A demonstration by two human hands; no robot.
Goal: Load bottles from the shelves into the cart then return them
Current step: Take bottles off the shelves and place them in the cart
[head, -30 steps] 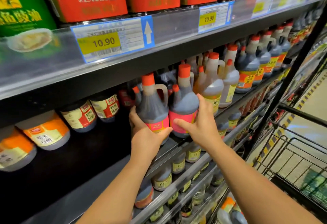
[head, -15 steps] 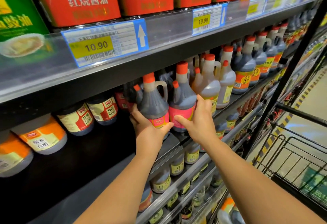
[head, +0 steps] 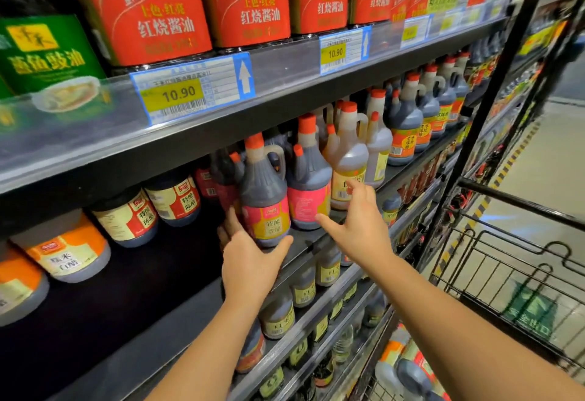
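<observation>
Two dark jug bottles with orange caps and pink labels stand side by side at the front of the middle shelf [head: 316, 242]. My left hand [head: 250, 261] holds the left bottle [head: 264, 198] at its base, fingers on its left side and thumb under its right. My right hand [head: 357, 226] hovers in front of the right bottle [head: 308, 185] with its fingers spread, a little off the label and gripping nothing.
More orange-capped jugs [head: 408, 125] fill the same shelf to the right, and lying bottles [head: 126, 217] fill it to the left. Red cartons [head: 152, 4] stand on the shelf above. A black wire cart [head: 506, 261] stands at the right, with bottles [head: 408, 369] at its bottom.
My right hand has let go of the right bottle and pulled slightly back with its fingers spread. My left hand stays at the left bottle's base.
</observation>
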